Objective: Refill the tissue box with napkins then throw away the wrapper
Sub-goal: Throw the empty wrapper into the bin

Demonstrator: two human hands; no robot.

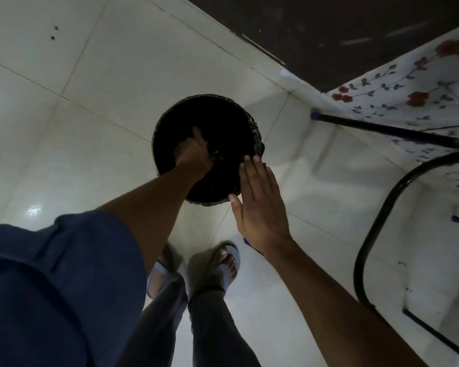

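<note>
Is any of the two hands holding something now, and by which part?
Left hand is inside the dark bin; any hold is hidden. Right hand is open, holding nothing.

The inside of the bin in the middle of the frame is too dark to see into. The left hand goes down into it, and its fingers are lost in the dark. You cannot tell if it holds anything. The chair and flowered cloth run off the right edge.
</note>
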